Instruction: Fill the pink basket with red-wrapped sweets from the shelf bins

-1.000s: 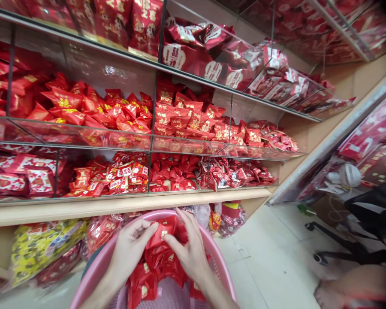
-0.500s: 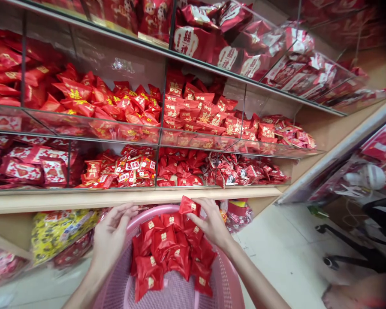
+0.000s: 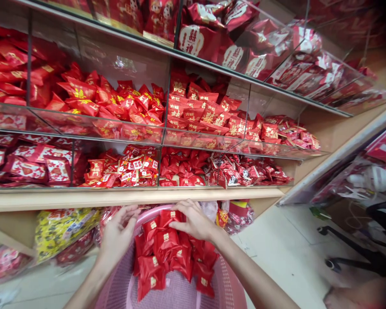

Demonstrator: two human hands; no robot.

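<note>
My right hand [image 3: 193, 219] reaches over a pink mesh basket [image 3: 227, 272], thumb and fingers closed around one side of a red candy packet [image 3: 169, 218] with a gold double-happiness mark. That packet lies at the far end of a pile of matching red packets [image 3: 166, 240]. My left hand [image 3: 120, 227] hovers by the basket's left rim, its fingers loosely bent and apart with nothing visible in them. The fingertips of my right hand are partly hidden.
Glass-fronted shelves [image 3: 206, 148] full of red packets stand ahead, above a wooden ledge [image 3: 141, 195]. Beneath it are a yellow patterned bag [image 3: 64, 231] and other bagged goods. On the right, a black chair base [image 3: 354, 253] rests on the tiled floor.
My right hand has moved left and down, from holding a packet above the basket rim to the far end of the pile. The left hand stays nearly where it was.
</note>
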